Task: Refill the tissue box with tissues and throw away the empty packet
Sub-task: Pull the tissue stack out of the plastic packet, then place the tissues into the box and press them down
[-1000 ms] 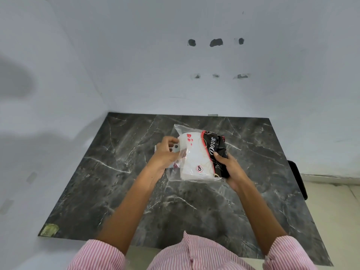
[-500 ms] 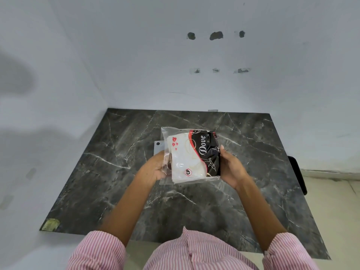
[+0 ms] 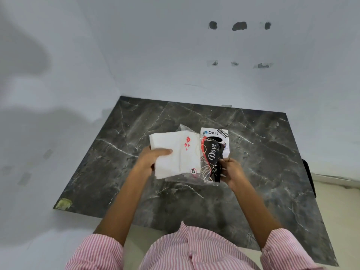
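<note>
My left hand (image 3: 151, 159) grips a stack of white tissues (image 3: 171, 152), which sticks halfway out of the left end of a clear plastic packet (image 3: 209, 162) with a black "Dove" print. My right hand (image 3: 230, 170) pinches the packet's right end. Both are held above the table. Behind the packet stands a white tissue box (image 3: 216, 133) with "Dart" printed on top; the packet hides its dark opening in part.
The dark marble table (image 3: 253, 172) sits in a corner of white walls. A yellowish patch (image 3: 63, 204) marks its near left corner. A dark object (image 3: 309, 178) hangs off the table's right edge.
The tissue stack has slid leftwards out of the packet, pulled by my left hand. The packet has moved right, uncovering the white box behind it.
</note>
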